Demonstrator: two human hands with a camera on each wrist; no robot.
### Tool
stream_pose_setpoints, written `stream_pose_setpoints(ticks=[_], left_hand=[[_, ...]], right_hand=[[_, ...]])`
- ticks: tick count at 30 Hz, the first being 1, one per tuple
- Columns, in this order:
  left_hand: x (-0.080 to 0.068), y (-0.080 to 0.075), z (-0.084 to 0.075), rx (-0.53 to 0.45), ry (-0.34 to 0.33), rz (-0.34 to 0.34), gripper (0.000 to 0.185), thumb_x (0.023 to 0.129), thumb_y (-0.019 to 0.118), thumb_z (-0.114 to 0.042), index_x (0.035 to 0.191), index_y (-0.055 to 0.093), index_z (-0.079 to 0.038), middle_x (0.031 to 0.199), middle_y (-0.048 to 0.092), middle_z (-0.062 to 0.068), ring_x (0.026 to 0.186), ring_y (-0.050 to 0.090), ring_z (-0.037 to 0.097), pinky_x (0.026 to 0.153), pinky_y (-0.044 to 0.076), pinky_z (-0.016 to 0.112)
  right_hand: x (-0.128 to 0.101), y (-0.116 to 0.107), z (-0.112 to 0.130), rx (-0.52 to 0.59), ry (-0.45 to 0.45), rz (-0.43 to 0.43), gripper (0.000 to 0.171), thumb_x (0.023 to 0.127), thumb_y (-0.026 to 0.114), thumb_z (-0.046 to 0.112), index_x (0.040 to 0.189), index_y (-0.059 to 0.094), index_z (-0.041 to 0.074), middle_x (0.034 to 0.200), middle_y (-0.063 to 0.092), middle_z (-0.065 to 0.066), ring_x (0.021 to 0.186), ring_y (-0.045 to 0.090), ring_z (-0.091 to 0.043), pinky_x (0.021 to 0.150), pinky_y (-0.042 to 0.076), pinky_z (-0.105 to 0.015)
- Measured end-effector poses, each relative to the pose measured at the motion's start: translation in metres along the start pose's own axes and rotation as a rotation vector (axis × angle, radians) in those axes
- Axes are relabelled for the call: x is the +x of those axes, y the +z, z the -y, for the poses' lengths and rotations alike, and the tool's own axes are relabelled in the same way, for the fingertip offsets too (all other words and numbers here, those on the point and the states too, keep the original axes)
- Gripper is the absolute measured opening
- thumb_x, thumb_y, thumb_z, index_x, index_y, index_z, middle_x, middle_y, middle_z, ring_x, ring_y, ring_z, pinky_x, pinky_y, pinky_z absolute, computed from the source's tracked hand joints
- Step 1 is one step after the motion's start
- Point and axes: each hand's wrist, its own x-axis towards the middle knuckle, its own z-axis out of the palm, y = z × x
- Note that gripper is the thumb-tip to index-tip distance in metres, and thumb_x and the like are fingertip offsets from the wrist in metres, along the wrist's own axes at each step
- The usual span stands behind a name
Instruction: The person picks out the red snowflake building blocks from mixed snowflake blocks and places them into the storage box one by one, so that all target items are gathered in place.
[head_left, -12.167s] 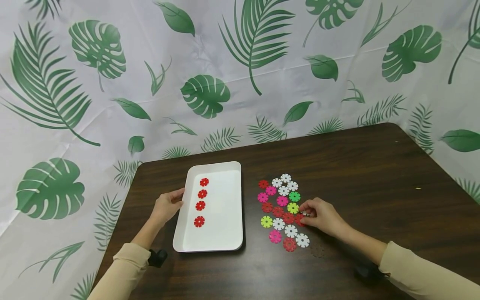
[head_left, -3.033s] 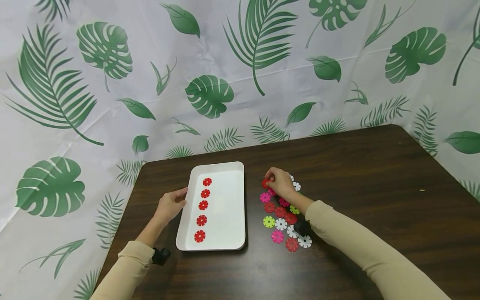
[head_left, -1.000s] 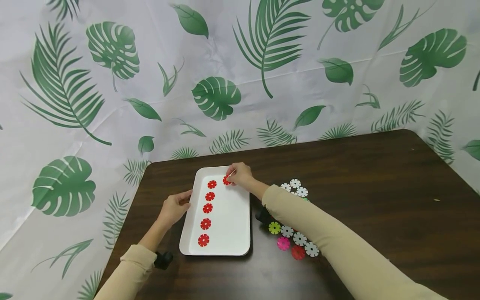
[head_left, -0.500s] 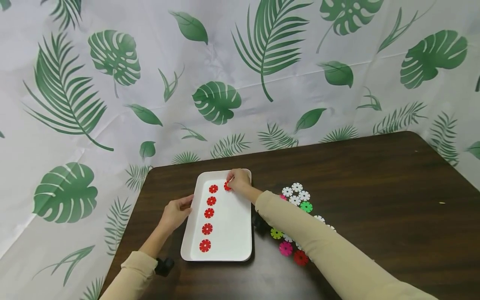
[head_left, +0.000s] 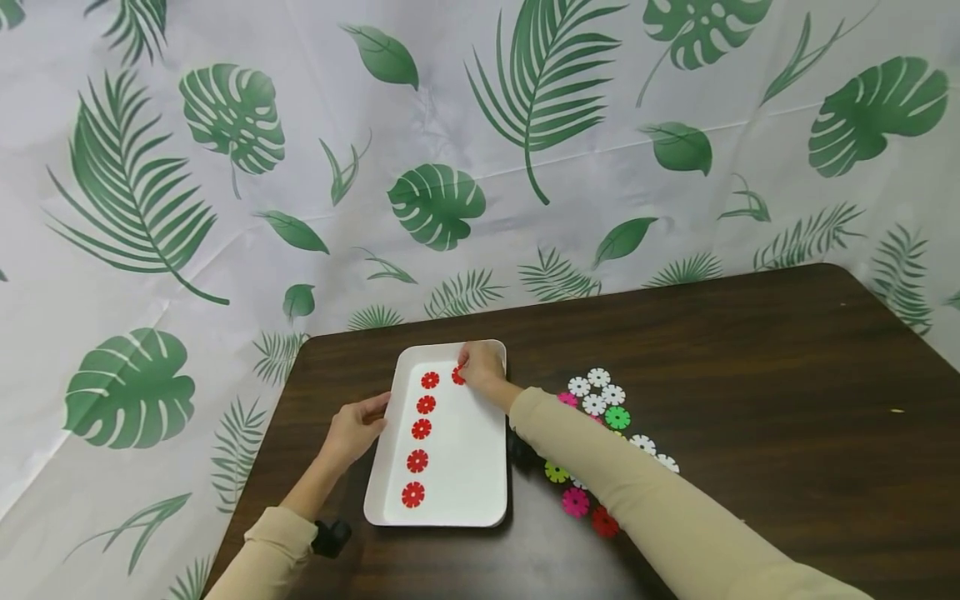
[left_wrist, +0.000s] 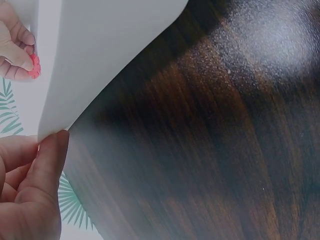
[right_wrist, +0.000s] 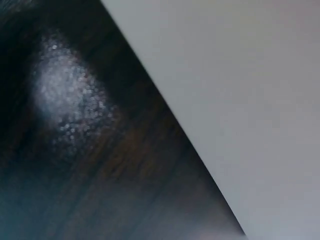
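1. Red plastic-looking discs (head_left: 422, 429) – five of them – lie in one column along the left side of the white tray (head_left: 465, 467), apart from each other; this part looks done.
2. The right hand (head_left: 483, 363) pinches a sixth red disc (head_left: 457, 376) between thumb and fingers, inside the tray at its far end, just beside the top of the column. Whether this disc touches the tray floor, one cannot tell.
3. The left hand (head_left: 355, 431) holds the left rim of the tray, thumb and finger clamped on it. The two hands are apart.
4. On the table (head_left: 750, 375), right of the tray, other discs remain: white (head_left: 598, 377), green, pink, yellow-green and at least one red one (head_left: 605, 522). The right sleeve (head_left: 637, 492) covers part of this group – so how many red ones are left cannot be counted.
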Motion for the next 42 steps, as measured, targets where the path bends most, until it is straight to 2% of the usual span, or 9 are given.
stream_pose_setpoints(ticks=[6,13,22,30,34,38,42], left_hand=[[0.001,0.001,0.000,-0.001,0.006,0.000,0.042,0.088,0.057,0.002,0.130,0.054,0.002,0.122,0.061,0.023,0.098,0.063,0.029,0.081,0.055,0.038],[0.001,0.002,0.001,0.004,-0.002,0.003,0.043,0.087,0.057,0.002,0.130,0.054,0.001,0.122,0.060,0.023,0.098,0.063,0.029,0.082,0.055,0.039],[-0.002,0.002,0.002,0.017,0.024,-0.015,0.041,0.087,0.057,0.003,0.128,0.055,0.003,0.124,0.059,0.023,0.106,0.061,0.031,0.082,0.054,0.039],[-0.005,0.003,0.000,-0.002,0.022,-0.011,0.041,0.087,0.057,0.004,0.128,0.055,0.003,0.125,0.058,0.023,0.106,0.061,0.031,0.082,0.054,0.039],[-0.006,0.004,0.000,-0.007,0.022,-0.011,0.041,0.087,0.057,0.005,0.128,0.055,0.004,0.124,0.059,0.024,0.105,0.061,0.032,0.082,0.054,0.039],[-0.005,0.004,-0.001,-0.006,0.020,-0.004,0.041,0.087,0.057,0.005,0.128,0.055,0.004,0.124,0.058,0.024,0.104,0.061,0.031,0.082,0.054,0.039],[-0.002,0.002,-0.002,0.000,0.013,-0.005,0.042,0.087,0.057,0.005,0.129,0.054,0.003,0.124,0.058,0.024,0.103,0.062,0.031,0.082,0.054,0.039]], right_hand=[[0.000,0.003,-0.001,-0.073,-0.004,-0.036,0.009,0.079,0.069,-0.001,0.077,0.062,0.004,0.075,0.062,-0.007,0.072,0.053,-0.019,0.065,0.047,-0.026],[-0.001,0.005,0.000,-0.087,0.015,-0.043,0.008,0.081,0.068,0.000,0.079,0.062,0.004,0.075,0.060,-0.006,0.071,0.052,-0.018,0.063,0.046,-0.026],[-0.002,0.007,0.001,-0.131,0.018,-0.041,0.006,0.082,0.069,0.002,0.085,0.064,0.003,0.081,0.062,-0.008,0.076,0.054,-0.020,0.068,0.050,-0.028],[-0.005,0.005,0.002,-0.113,0.026,-0.027,0.006,0.083,0.067,0.002,0.089,0.065,0.002,0.085,0.063,-0.009,0.080,0.055,-0.022,0.072,0.051,-0.031],[-0.010,0.002,0.003,-0.103,0.014,-0.012,0.009,0.083,0.067,0.003,0.091,0.065,0.001,0.090,0.062,-0.011,0.088,0.054,-0.023,0.079,0.051,-0.033],[-0.016,-0.005,0.007,-0.061,-0.007,0.008,0.014,0.083,0.068,0.003,0.096,0.064,-0.001,0.096,0.061,-0.012,0.094,0.052,-0.024,0.087,0.048,-0.035],[-0.020,-0.017,0.011,0.006,-0.043,0.018,0.018,0.083,0.067,0.003,0.100,0.064,-0.002,0.097,0.061,-0.014,0.091,0.052,-0.024,0.085,0.049,-0.035]])
